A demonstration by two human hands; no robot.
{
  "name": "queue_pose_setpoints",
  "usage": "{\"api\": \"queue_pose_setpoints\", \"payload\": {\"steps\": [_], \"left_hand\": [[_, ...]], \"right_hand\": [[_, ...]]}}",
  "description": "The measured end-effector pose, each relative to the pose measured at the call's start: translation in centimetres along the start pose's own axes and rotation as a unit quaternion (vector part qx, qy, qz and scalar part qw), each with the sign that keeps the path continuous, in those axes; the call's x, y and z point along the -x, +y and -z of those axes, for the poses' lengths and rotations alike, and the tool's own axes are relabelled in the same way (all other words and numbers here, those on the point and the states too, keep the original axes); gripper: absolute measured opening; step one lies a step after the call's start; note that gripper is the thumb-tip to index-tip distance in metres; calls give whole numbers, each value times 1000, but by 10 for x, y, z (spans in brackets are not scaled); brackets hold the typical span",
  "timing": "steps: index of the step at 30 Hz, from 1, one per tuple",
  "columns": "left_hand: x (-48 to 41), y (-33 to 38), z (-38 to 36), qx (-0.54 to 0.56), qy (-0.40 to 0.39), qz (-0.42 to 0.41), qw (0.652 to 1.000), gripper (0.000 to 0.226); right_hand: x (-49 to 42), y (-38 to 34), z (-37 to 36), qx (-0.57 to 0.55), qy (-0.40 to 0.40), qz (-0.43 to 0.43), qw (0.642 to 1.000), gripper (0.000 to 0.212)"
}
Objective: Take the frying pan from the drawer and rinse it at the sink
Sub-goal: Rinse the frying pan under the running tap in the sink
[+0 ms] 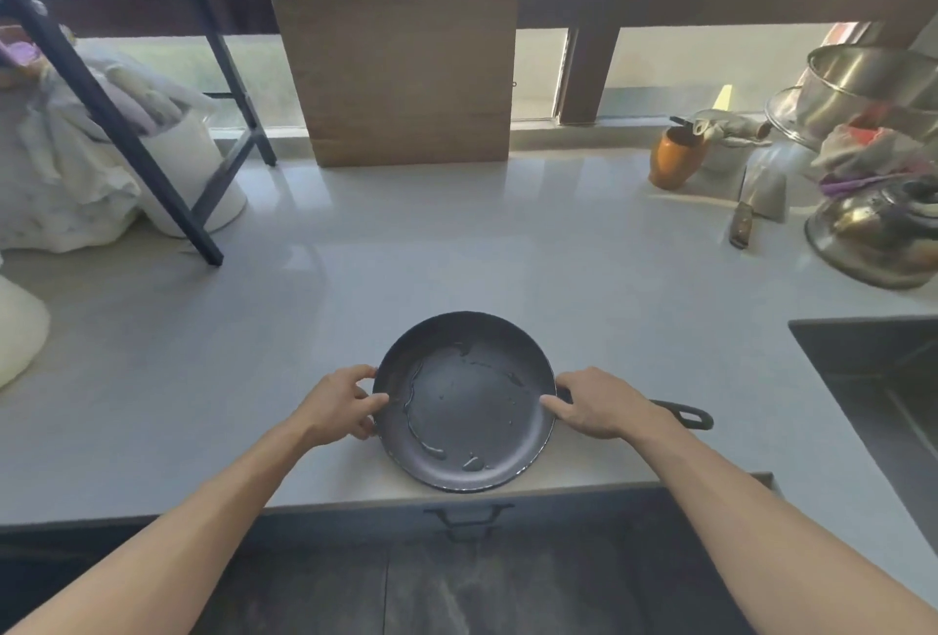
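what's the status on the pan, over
Left hand and right hand grip opposite rims of frying pan. Pan on counter, water drops inside. Path right to sink unobstructed.

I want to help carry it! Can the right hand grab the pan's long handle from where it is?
Probably yes. The right hand already grips the frying pan at its right rim, just where the handle sticks out toward the sink. Only bare counter surrounds the handle, so nothing seems to block it.
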State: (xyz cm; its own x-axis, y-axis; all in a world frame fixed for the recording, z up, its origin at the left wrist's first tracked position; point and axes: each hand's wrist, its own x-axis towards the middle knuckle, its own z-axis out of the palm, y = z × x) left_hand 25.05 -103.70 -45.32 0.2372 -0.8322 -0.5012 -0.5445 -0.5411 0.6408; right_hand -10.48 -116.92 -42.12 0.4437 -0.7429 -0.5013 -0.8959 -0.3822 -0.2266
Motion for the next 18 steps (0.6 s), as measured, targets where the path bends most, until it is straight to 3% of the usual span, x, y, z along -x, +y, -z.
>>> {"api": "queue_pose_setpoints", "payload": {"steps": [8,13,18], "left_hand": [[-7,94,-9,3,-6,-56,998,43],[-27,219,-52,-45,-80,-142,986,40],[-35,360,-145,-90,-164,-228,955,32]], "right_hand": [[64,57,25,-88,77,-56,992,45],[145,136,51,-142,139,-161,967,47],[236,230,66,-179,200,-282,921,52]]}}
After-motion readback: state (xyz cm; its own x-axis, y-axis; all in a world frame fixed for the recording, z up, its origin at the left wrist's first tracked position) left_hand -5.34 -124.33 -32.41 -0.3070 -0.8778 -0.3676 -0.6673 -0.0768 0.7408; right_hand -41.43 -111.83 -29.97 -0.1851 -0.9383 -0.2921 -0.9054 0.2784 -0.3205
